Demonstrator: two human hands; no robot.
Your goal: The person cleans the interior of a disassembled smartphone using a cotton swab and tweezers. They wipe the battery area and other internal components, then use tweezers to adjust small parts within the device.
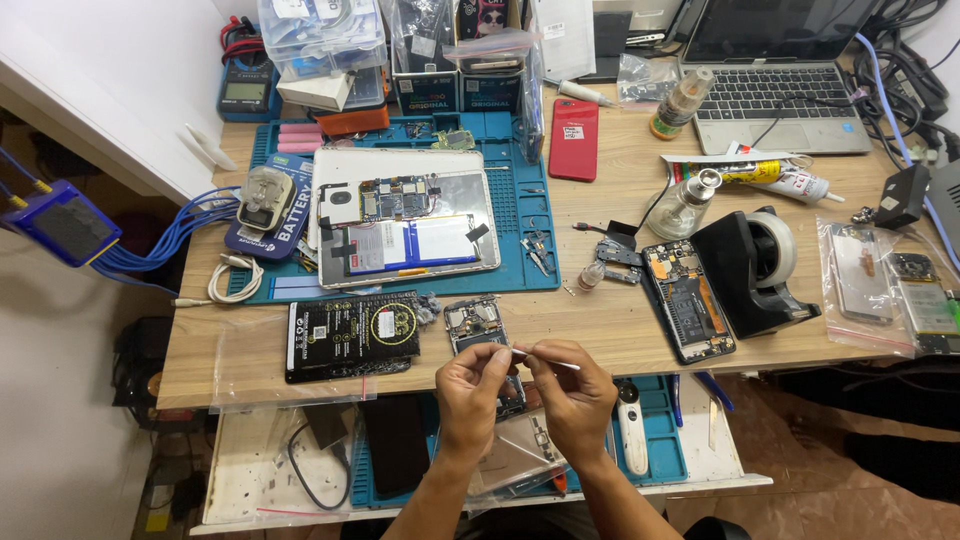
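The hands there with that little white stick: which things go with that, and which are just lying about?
In hand:
left hand
right hand
thin white stick
opened phone beneath

Lying about:
opened tablet
red phone
tape dispenser
laptop
black battery pack

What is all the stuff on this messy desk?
Opened tablet: one, white, on the blue mat.
Opened phone: one, black, right of the mat.
Red phone: one, beside the mat's top.
Tape dispenser: one, black, right side.
Laptop: one, grey, back right.
Battery pack: one, black, front left.
Multimeter: one, blue, back left.
Glue tubes: two, white and yellow, before the laptop.
Thin white stick: one, pinched between both hands.
Left hand and right hand: front centre, on the stick.
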